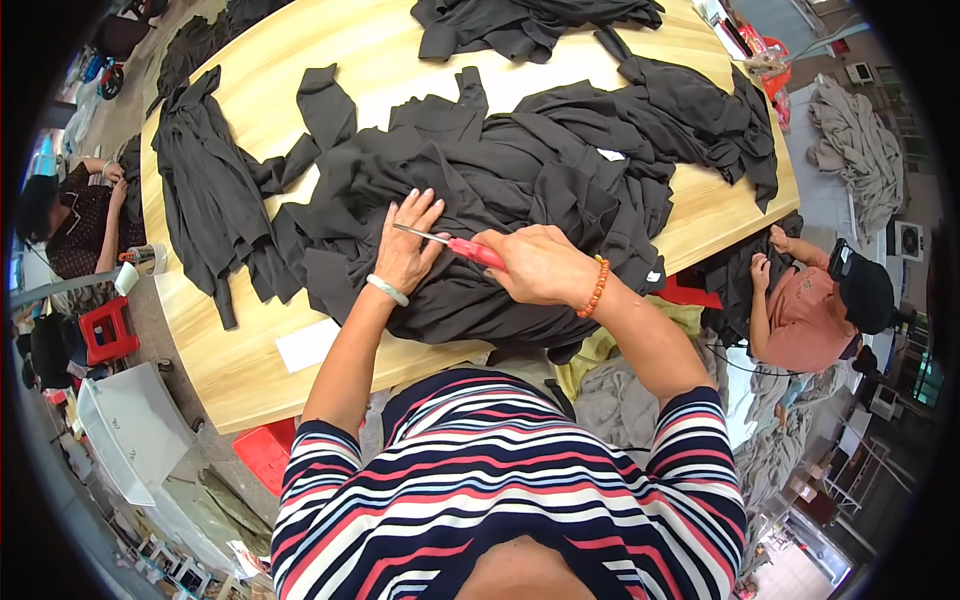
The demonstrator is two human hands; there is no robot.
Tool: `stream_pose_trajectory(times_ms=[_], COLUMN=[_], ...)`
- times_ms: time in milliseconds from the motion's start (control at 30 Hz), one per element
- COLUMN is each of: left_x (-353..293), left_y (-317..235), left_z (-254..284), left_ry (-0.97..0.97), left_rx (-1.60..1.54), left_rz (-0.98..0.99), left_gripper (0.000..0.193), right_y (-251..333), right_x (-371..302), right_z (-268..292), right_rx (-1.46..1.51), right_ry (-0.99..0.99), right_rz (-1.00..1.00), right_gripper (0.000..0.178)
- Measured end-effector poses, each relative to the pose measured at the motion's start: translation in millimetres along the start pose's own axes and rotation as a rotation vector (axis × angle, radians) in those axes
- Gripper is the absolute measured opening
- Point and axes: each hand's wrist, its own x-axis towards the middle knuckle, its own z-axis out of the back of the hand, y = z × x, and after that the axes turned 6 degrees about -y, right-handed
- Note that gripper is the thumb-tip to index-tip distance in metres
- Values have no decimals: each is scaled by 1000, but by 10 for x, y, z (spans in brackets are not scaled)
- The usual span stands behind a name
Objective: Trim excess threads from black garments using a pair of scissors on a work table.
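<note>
A pale wood-grain surface (230, 375) fills the middle of a workroom; clock directions run from the hands, 12 being straight ahead. The left hand (408, 250) lies palm down on the pile of dark garments (500, 185), fingers slightly spread. The right hand (540, 265) is wrapped around a slim red-handled tool (468, 249), whose metal end points between 9 and 10 o'clock, over the left hand; whether it touches skin, I cannot tell. The pile lies beneath both hands and onward to 12, its long axis running from about 9 to 2; the left hand is the nearer, resting right on it. Loose folds crowd around, and the left hand sits in line with the tool's tip. A white paper (305, 346) lies between 7 and 8, a heap of grey cloth (622, 400) off the surface between 4 and 5. A dark long-sleeved garment (205, 180) lies at 10; more dark clothing (535, 25) lies just past 12. Beyond, one co-worker (808, 318) handles dark cloth (735, 280) past 3, another (82, 220) is near 9.
</note>
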Motion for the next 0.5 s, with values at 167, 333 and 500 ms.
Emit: stream_pose_trajectory(times_ms=[167,333,500], left_x=[215,944,661], left_y=[-53,-298,64], left_z=[171,-55,-169], left_ry=[-304,-108,-169], left_rx=[-113,109,-824], left_rz=[360,549,818], left_gripper=[20,42,18], right_y=[-189,-348,-326], right_x=[-440,-773,-877], right_z=[80,31,140], right_rx=[99,90,63], right_ry=[-24,-264,-189], right_rz=[-105,-181,-274], right_gripper=[33,36,39])
